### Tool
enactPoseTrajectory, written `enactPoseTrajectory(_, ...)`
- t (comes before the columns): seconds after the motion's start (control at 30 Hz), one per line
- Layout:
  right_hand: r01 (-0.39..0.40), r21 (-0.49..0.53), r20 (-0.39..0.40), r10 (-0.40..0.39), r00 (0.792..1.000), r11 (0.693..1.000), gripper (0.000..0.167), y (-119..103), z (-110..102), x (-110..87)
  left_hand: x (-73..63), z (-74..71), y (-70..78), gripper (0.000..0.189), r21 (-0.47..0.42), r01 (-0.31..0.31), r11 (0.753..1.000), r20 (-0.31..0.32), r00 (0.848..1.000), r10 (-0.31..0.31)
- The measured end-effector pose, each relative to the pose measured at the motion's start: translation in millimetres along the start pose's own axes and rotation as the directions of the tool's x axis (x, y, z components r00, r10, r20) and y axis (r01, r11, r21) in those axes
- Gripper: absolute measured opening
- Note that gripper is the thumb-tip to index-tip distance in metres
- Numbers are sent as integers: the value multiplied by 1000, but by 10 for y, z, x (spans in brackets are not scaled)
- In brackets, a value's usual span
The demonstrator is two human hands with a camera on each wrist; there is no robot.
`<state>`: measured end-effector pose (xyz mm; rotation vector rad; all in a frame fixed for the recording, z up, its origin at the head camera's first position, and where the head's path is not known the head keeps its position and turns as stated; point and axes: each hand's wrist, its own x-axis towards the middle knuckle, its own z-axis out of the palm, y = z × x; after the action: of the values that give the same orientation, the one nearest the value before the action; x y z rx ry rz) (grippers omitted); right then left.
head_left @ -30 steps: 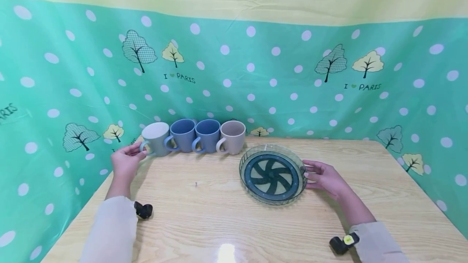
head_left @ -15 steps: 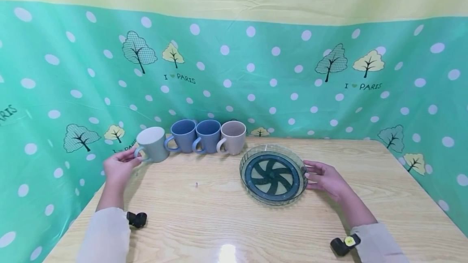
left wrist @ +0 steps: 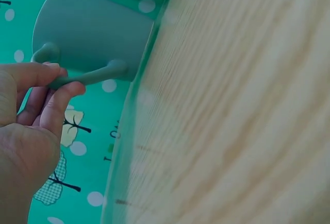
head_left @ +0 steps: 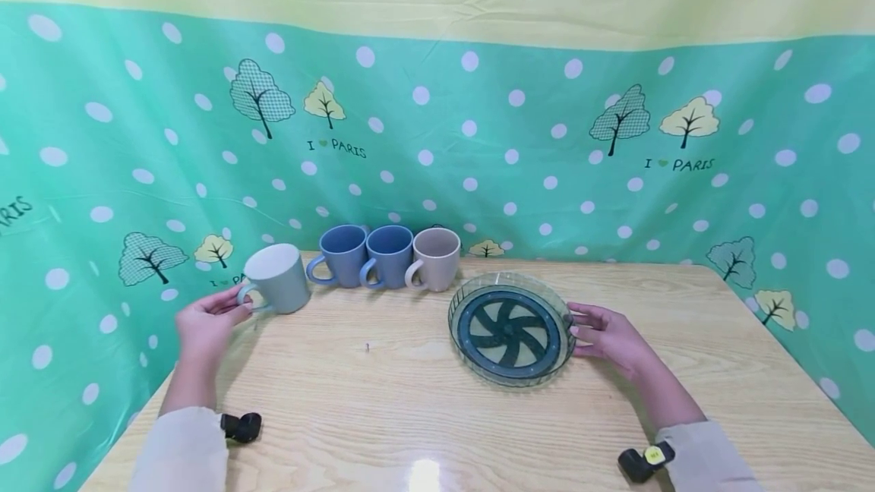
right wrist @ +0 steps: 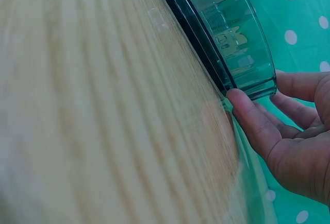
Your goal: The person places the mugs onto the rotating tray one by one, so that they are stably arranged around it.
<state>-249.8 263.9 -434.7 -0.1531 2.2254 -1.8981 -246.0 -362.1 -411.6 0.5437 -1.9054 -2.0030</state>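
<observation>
My left hand (head_left: 208,321) pinches the handle of a grey-green mug (head_left: 285,283) at the back left. In the left wrist view, thumb and fingertips meet on the handle of this mug (left wrist: 93,31), which stands upright. Two blue mugs (head_left: 344,260) and a pinkish-beige mug (head_left: 440,260) stand in a row to its right, handles toward the front left. My right hand (head_left: 611,340) touches the right side of a round see-through dish (head_left: 507,378) with a dark pinwheel pattern. In the right wrist view, its fairly straight fingers rest at the dish's outer wall (right wrist: 232,33).
A pale wooden table (head_left: 383,416) bears everything, with a tiny dark mark (head_left: 367,346) near its middle. A green dotted cloth (head_left: 513,127) hangs right behind the mugs and along both sides. Black wrist cameras are strapped at both sleeves.
My left hand has drawn the grey-green mug toward the left and front, opening a gap between it and the first blue mug. The right hand and the dish stay where they were.
</observation>
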Motion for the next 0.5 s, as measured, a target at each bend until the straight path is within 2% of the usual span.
enactPoseTrajectory(0.23,9,12,20,-9,1000,1000,61,-23,26,-16,-117,-93,13,37,-46,-54,997,50,997,57)
enactPoseTrajectory(0.5,4,9,13,-4,1000,1000,60,-26,16,-17,-189,-150,13,36,-95,-62,994,81,994,70)
